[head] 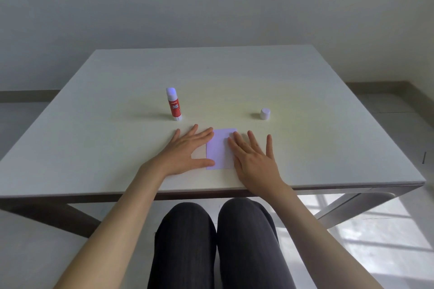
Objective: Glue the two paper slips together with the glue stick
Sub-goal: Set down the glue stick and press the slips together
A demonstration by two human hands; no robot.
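Observation:
A pale lilac paper slip (pixel 220 148) lies flat near the table's front edge. A second slip cannot be told apart from it. My left hand (pixel 187 151) rests flat on the table with its fingertips and thumb on the slip's left edge. My right hand (pixel 252 157) lies flat, fingers spread, over the slip's right side. Behind my left hand a red glue stick (pixel 174 105) stands upright with its cap off and the white glue tip showing. Its white cap (pixel 265 114) stands alone to the right, behind my right hand.
The white table (pixel 305 91) reaches back toward a plain wall. Its front edge runs just below my wrists, and my knees in dark trousers (pixel 216 241) sit under it. Tiled floor shows at the right.

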